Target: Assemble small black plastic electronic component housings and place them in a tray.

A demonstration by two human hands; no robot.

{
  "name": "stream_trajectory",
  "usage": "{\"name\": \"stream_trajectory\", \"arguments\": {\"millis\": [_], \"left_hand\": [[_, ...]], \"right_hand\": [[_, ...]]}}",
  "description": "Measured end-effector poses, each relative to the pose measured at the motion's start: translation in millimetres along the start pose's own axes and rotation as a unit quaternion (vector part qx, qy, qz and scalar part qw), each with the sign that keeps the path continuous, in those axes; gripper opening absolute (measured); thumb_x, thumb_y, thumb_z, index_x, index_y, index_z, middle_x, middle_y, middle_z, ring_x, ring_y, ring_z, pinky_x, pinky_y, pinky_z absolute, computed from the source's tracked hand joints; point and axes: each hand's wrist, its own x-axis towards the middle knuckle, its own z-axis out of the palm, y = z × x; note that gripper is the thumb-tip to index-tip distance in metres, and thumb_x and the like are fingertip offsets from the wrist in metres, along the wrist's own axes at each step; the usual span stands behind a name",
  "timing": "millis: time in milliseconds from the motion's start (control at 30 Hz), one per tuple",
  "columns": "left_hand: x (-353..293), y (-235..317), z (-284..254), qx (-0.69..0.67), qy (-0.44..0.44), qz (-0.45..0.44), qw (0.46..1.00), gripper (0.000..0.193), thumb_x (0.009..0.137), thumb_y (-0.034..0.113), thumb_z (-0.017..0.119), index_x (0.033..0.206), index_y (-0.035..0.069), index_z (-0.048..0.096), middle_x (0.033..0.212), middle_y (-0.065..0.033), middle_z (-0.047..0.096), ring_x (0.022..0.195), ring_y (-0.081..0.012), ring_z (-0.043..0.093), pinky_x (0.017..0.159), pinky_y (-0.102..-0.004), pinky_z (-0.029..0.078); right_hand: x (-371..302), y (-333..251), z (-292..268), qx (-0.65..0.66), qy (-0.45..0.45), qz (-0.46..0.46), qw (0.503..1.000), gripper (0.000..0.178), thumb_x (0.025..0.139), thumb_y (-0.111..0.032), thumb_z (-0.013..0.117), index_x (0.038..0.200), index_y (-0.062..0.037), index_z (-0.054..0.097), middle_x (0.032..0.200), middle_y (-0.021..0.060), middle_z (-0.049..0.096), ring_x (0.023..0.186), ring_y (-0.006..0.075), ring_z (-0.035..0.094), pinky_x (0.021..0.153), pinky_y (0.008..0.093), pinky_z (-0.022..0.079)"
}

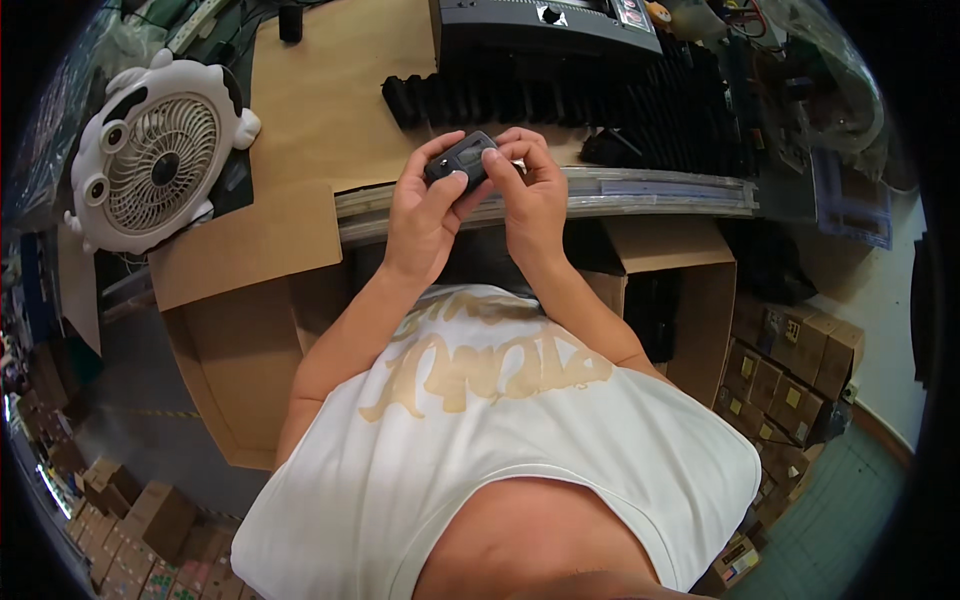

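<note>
Both my hands hold a small black plastic device [466,160] with a little window in its face, over the near edge of the workbench. My left hand [428,195] grips its left side, thumb on the near face. From the right, my right hand [530,185] closes round it, with its thumb on the upper face. What the device is exactly cannot be made out. Just beyond my hands stands a long row of similar dark pieces [500,103] on the brown bench top [330,90].
A white animal-shaped fan [165,165] stands at the left. Behind the row sits a large black machine [545,35]. Open cardboard boxes flank me, one at the left [235,370] and one at the right [705,320]. Stacked cartons [785,375] stand at the far right.
</note>
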Motion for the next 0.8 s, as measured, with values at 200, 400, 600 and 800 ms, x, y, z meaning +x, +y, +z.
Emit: {"name": "stream_trajectory", "arguments": {"millis": [200, 400, 600, 800], "left_hand": [[-3.4, 2.3, -7.1, -0.031, 0.005, -0.01, 0.999, 0.04, 0.093, 0.025, 0.05, 0.127, 0.002, 0.045, 0.121, -0.013, 0.057, 0.111, -0.0199, 0.059, 0.098, -0.0347, 0.051], [0.4, 3.0, -11.7, -0.009, 0.024, -0.008, 1.0, 0.038, 0.095, 0.031, 0.046, 0.122, 0.005, 0.047, 0.121, -0.0114, 0.057, 0.108, -0.0182, 0.06, 0.095, -0.0341, 0.052], [-0.5, 2.1, -8.7, 0.018, 0.033, 0.014, 0.999, 0.036, 0.094, 0.029, 0.048, 0.122, 0.006, 0.046, 0.117, -0.0106, 0.056, 0.106, -0.0174, 0.06, 0.092, -0.0352, 0.053], [-0.1, 0.9, -10.5, 0.018, 0.037, 0.019, 0.999, 0.034, 0.094, 0.027, 0.049, 0.12, 0.006, 0.046, 0.116, -0.0102, 0.055, 0.104, -0.0163, 0.059, 0.09, -0.0351, 0.053]], "right_hand": [[2.0, 6.9, 2.0, -0.066, -0.017, -0.026, 0.997, 0.012, 0.082, -0.01, 0.073, 0.082, -0.0019, 0.063, 0.105, 0.0026, 0.053, 0.076, 0.0056, 0.049, 0.068, 0.0198, 0.043], [8.4, 7.5, -0.9, -0.113, -0.052, -0.024, 0.992, 0.014, 0.079, -0.012, 0.075, 0.08, -0.0028, 0.065, 0.104, 0.0044, 0.055, 0.077, 0.0081, 0.05, 0.068, 0.0218, 0.043], [11.6, 3.7, -0.3, -0.185, -0.061, -0.042, 0.98, 0.015, 0.076, -0.015, 0.076, 0.078, -0.0033, 0.066, 0.101, 0.0056, 0.058, 0.079, 0.0119, 0.052, 0.07, 0.0236, 0.043], [10.7, 7.3, 1.5, -0.218, -0.058, -0.086, 0.97, 0.014, 0.077, -0.013, 0.075, 0.079, -0.0027, 0.065, 0.1, 0.0058, 0.058, 0.079, 0.0115, 0.053, 0.069, 0.0231, 0.044]]}}
